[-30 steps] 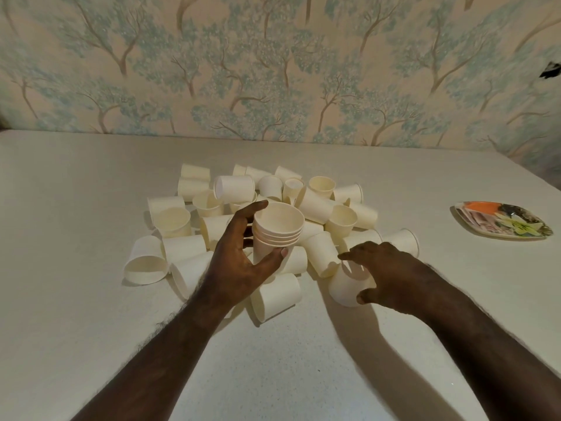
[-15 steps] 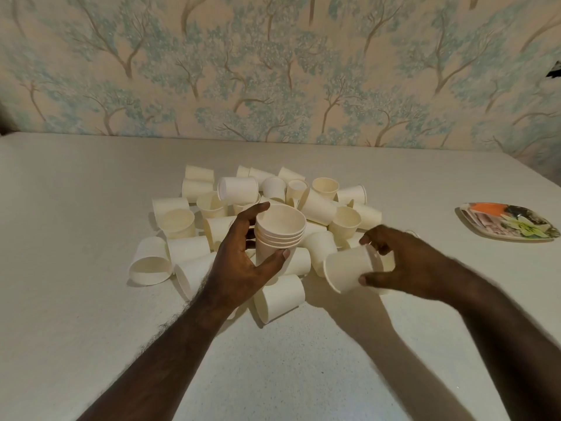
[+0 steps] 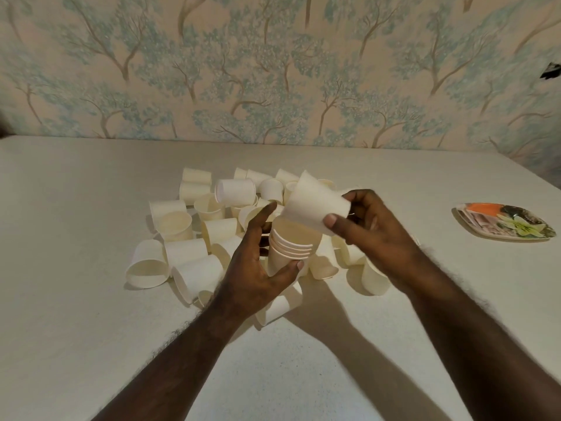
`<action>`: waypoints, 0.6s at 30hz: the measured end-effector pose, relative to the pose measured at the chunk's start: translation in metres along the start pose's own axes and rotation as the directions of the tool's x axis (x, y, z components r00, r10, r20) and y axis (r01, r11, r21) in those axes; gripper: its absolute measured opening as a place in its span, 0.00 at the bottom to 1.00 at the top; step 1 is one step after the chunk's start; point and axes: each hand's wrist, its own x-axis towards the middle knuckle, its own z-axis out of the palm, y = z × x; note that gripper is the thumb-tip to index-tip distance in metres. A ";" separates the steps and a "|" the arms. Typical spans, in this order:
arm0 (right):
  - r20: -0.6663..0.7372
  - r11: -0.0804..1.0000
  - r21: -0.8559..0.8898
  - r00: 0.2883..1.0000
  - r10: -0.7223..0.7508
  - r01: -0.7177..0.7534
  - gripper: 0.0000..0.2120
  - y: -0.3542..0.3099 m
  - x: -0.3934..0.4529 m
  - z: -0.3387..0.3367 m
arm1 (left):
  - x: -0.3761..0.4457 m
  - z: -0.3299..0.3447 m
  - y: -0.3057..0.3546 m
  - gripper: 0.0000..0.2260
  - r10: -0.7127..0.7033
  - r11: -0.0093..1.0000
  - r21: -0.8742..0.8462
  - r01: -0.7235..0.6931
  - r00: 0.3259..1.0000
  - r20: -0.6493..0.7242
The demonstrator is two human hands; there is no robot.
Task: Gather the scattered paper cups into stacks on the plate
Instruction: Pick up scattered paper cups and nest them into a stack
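My left hand grips a short stack of nested cream paper cups, held upright above the pile. My right hand pinches a single paper cup tilted on its side, right over the stack's open mouth and touching its rim. Many loose cups lie scattered on the white table, some upright, most on their sides. The flower-patterned plate sits at the far right with no cups on it.
A wall with tree-patterned wallpaper runs along the table's far edge. Bare tabletop lies between the pile and the plate, and in front near me.
My right hand lifted a cup off the table and carried it left and up to the top of the stack. My left hand stayed in place with the stack.
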 end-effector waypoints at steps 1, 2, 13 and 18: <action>-0.001 1.000 -0.017 1.000 -0.003 0.003 0.28 0.002 0.000 0.006 | 0.000 0.001 0.000 0.42 -0.002 1.000 0.004 0.002 1.000 0.003; -0.004 1.000 -0.030 1.000 -0.007 0.007 0.28 0.003 0.000 0.010 | 0.000 0.001 0.001 0.43 -0.004 1.000 0.012 0.004 1.000 0.008; 0.034 0.947 -0.322 0.999 0.001 0.010 0.25 0.001 -0.001 0.018 | 0.000 -0.005 0.004 0.50 -0.013 0.999 0.043 0.013 1.000 0.012; 0.092 0.904 -0.423 0.996 -0.024 0.061 0.34 0.000 -0.001 0.016 | 0.001 -0.004 0.003 0.50 -0.021 0.998 0.067 0.018 0.999 0.047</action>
